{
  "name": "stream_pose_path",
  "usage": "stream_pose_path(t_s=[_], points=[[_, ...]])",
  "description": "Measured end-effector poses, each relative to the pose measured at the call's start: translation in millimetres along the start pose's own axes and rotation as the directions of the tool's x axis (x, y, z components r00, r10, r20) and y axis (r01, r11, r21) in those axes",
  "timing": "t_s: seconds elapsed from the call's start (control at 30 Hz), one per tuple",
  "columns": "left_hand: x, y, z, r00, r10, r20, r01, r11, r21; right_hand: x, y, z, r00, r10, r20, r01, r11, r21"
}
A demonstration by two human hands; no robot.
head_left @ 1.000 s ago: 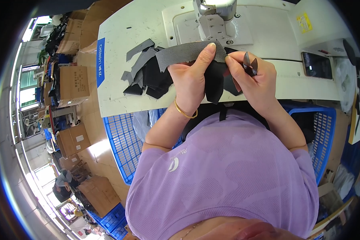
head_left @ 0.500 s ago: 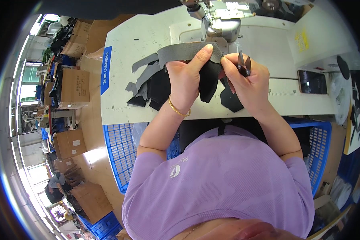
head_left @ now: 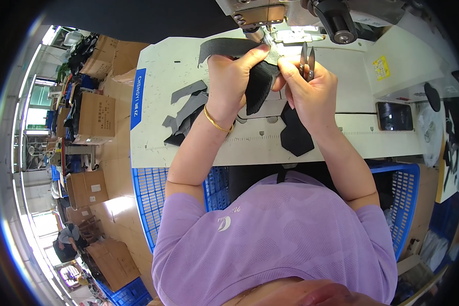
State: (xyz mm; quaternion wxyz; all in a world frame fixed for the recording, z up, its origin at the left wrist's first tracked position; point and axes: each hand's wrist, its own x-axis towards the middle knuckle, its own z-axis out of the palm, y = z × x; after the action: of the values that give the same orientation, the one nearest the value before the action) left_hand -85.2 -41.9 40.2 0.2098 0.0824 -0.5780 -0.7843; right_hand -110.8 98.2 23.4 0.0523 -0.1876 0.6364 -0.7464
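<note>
My left hand is closed on a dark grey fabric piece, thumb pressed on top near the machine's needle area. A long grey strip of it curves out to the left above my wrist. My right hand pinches the right edge of the same fabric. Small dark thread snips are also tucked in the right hand, blades pointing away from me. The sewing machine stands just beyond both hands. A black cut piece lies on the table below my right hand.
Several grey and black fabric pieces lie left of my left forearm on the white sewing table. A phone rests at the right. Blue plastic baskets stand under the table's front edge. Cardboard boxes line the left side.
Both hands have moved the fabric forward, closer to the machine's needle. More of the machine head shows at the top. The black piece on the table is now more exposed.
</note>
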Motion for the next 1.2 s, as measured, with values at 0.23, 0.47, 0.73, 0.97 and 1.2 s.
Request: stream_pose_path(t_s=[0.23, 0.47, 0.73, 0.97, 1.2], points=[[2.8, 5.0, -4.1, 0.997, -0.068, 0.020, 0.068, 0.998, 0.010, 0.6, 2.5, 1.1, 1.000, -0.011, 0.006, 0.011, 0.999, -0.035], [4.6, 3.8, -6.1, 0.997, -0.039, 0.061, 0.037, 0.998, 0.045, 1.5, 1.0, 1.8, 0.999, -0.049, -0.015, 0.047, 0.996, -0.071], [10.9, 0.9, -22.3, 0.986, -0.010, 0.169, -0.029, 0.974, 0.224, 1.8, 2.2, 4.0, 0.998, -0.066, 0.022, 0.068, 0.992, -0.103], [7.5, 8.2, -22.5, 0.960, -0.110, 0.259, 0.067, 0.983, 0.168, -3.9, 11.8, -2.6, 0.998, -0.008, 0.061, 0.000, 0.991, 0.130], [6.8, 2.5, -23.2, 0.968, -0.080, 0.237, 0.029, 0.977, 0.212, -3.7, 9.8, -3.9, 0.992, 0.009, 0.123, -0.036, 0.976, 0.217]])
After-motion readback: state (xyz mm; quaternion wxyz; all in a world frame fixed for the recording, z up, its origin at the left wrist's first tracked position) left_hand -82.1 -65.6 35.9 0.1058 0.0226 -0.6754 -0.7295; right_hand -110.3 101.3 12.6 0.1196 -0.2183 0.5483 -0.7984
